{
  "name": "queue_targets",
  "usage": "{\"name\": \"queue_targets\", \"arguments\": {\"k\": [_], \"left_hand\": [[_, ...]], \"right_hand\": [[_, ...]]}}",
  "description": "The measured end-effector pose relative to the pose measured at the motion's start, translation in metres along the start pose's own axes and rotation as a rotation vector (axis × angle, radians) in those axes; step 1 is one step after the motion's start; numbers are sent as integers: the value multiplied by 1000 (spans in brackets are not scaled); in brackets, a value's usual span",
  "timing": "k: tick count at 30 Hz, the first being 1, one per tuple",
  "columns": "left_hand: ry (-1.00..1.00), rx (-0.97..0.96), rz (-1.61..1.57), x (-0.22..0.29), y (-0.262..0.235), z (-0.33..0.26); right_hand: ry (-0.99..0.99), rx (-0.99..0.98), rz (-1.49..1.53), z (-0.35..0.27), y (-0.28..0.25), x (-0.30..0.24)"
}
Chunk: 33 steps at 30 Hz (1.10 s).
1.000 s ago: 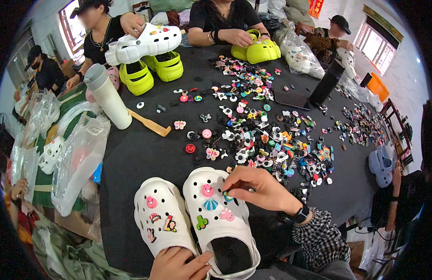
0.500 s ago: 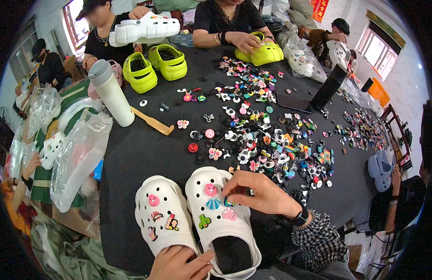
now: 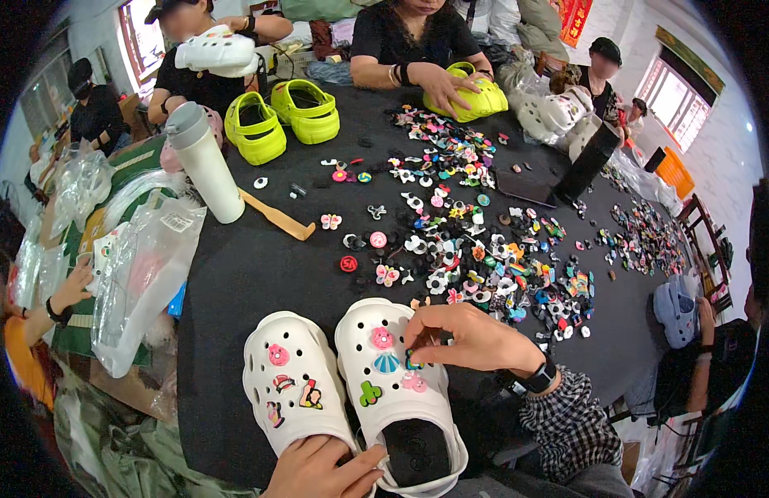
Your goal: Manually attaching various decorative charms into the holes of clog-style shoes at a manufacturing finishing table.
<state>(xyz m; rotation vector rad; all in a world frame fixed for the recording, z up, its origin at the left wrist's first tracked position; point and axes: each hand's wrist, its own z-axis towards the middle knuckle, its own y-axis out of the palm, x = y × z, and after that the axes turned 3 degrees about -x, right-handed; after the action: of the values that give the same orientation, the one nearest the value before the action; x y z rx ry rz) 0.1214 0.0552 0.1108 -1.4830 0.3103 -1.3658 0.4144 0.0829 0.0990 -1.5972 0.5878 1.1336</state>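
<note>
Two white clogs lie side by side at the near edge of the table, toes pointing away from me. The left clog point(image 3: 295, 412) carries several colourful charms. On the right clog point(image 3: 380, 425) are a pink doughnut-like charm point(image 3: 382, 337), a blue shell charm point(image 3: 387, 363), a green cactus charm point(image 3: 369, 393) and a pink animal charm point(image 3: 414, 382). My left hand point(image 3: 322, 469) grips the heel end of the left clog, its fingers reaching across to the right clog's rim. Over the right clog's toe, my right hand point(image 3: 467, 339) pinches a small dark blue-green shoe charm point(image 3: 412, 360) against the upper, partly hidden by the fingers.
Heaps of loose charms point(image 3: 500, 274) spread beyond my right hand. A white bottle point(image 3: 206, 166) and a wooden stick point(image 3: 276, 214) stand left of them. Lime clogs point(image 3: 305, 116), a phone point(image 3: 525, 189) and a black upright object point(image 3: 585, 162) lie farther off. Co-workers sit around the table.
My hands keep nearly the same hold on the clogs and charm. The view has shifted slightly. A co-worker at the far left lowers a white clog; another at far right has lifted their head.
</note>
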Motion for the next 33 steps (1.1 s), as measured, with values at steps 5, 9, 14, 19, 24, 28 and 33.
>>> {"name": "queue_targets", "arguments": {"k": [5,9,14,19,24,28,33], "left_hand": [[4,5,-6,-2,1,1],[4,10,-6,-1,1,0],[21,-90,160,-13,10,-7],[3,87,-21,-1,3,-3],[40,110,-25,-4,7,-6],[58,114,-28,-5,8,-6],[38,105,-47,-9,9,-7]], "right_hand": [[73,-146,-52,4,-7,-1],[48,-227,-92,13,-14,-4],[133,-317,-127,18,-19,-17],[143,-412,-201,28,-20,-20],[132,-371,-233,28,-15,-19],[189,-392,-331,28,-19,-26],[-109,-239,-601,48,-17,-18]]}}
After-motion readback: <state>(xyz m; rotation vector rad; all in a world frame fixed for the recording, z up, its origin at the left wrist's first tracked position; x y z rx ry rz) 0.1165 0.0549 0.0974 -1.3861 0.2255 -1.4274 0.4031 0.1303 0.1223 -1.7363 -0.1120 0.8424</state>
